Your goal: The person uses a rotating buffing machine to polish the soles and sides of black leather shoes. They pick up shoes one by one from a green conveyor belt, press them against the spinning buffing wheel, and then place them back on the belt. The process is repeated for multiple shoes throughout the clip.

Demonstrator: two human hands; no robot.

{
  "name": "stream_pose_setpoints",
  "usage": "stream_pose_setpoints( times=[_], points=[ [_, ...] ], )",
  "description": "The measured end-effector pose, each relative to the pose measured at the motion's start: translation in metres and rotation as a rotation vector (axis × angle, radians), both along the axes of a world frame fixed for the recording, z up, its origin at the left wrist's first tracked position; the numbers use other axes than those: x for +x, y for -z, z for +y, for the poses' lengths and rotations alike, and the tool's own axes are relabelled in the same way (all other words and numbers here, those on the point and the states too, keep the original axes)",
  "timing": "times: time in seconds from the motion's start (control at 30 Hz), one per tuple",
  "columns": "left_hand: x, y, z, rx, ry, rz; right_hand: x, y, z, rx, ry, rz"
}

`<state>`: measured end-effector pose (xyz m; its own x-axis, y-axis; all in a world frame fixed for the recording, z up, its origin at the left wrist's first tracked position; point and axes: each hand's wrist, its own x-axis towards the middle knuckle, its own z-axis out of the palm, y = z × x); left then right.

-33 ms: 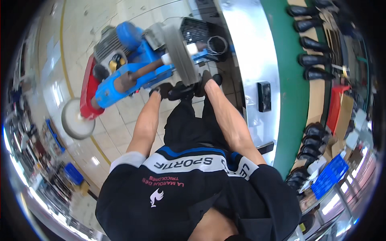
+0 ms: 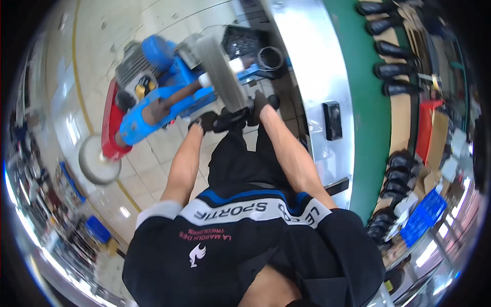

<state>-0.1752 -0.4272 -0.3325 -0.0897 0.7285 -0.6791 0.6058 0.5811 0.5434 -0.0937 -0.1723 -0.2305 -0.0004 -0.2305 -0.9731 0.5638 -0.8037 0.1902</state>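
Left hand [image 2: 204, 122], in a dark glove, is closed on one end of a black shoe [image 2: 229, 121], and the right hand [image 2: 257, 108], gloved too, grips the other end; single fingers are lost in the dark cloth. The shoe lies slantwise between the hands, in front of the person's dark trousers [image 2: 235, 161]. Right at its upper edge is the rim of a grey wheel [image 2: 221, 74], its face blurred; whether shoe and rim touch, I cannot tell.

Beside the wheel, a brown shaft [image 2: 171, 101] runs back through a blue machine frame [image 2: 137, 122] to a red housing [image 2: 109, 120], with a second, pale wheel [image 2: 98, 162] at the far end. A grey motor [image 2: 134, 69] sits behind the frame.

To the right of the hands stands a shiny metal bench [image 2: 335, 56] with a black box [image 2: 332, 121] on it. Next to that runs a green tabletop [image 2: 364, 128]. Along its outer side, a row of black shoes [image 2: 393, 70] lies on cardboard [image 2: 401, 115], with a red bin [image 2: 425, 130] near them and a blue basket [image 2: 424, 217] lower down.
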Motion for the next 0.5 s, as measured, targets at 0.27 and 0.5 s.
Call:
stream_pose_setpoints(
  times=[0.27,0.5],
  points=[
    [0.107,-0.236,0.142,0.503,-0.434,-0.292,0.227,-0.187,0.115,1.021,-0.433,0.569],
    [0.075,-0.345,0.267,0.449,-0.550,-1.828,0.382,-0.209,0.231,1.102,0.951,0.526]
  ],
)
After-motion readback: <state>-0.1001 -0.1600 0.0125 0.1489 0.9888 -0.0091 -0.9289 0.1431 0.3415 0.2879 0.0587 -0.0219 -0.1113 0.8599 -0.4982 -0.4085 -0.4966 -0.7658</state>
